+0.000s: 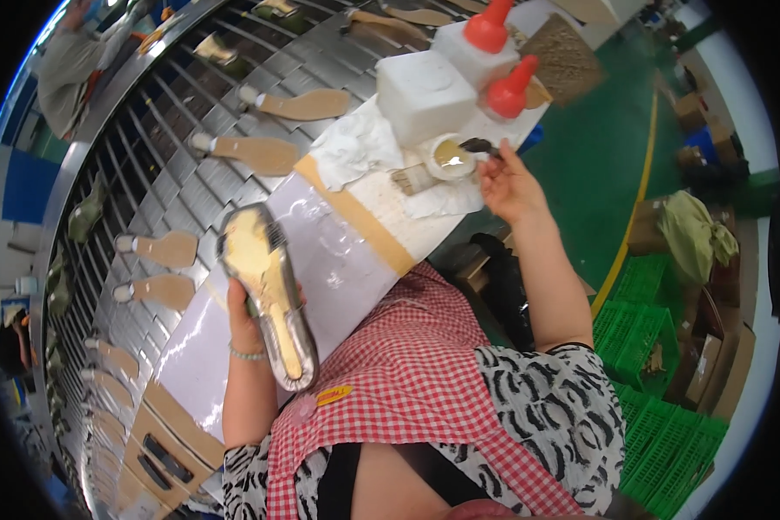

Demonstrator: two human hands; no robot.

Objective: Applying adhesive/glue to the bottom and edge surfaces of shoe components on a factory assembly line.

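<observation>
My left hand (pixel 241 316) is closed around a shoe upper on its last (pixel 256 251), held bottom up. Its underside is pale yellow, with a dark, shiny edge folded around it. My right hand (pixel 513 191) pinches a small dark brush (pixel 478 146) at the mouth of a white cup (pixel 438 170) of yellowish liquid. A pale, bristly block (pixel 413 179) lies beside the cup. Both rest on a white-covered board (pixel 442 204), near a crumpled white cloth (pixel 355 147).
Tan shoe soles (pixel 256 154) lie along a metal slatted conveyor (pixel 169 178) at left. White bottles with red nozzle caps (pixel 509 91) stand behind the cup, by a white container (pixel 425 95). Green crates (pixel 633 342) are stacked at right. Another person (pixel 69 69) is at the far left.
</observation>
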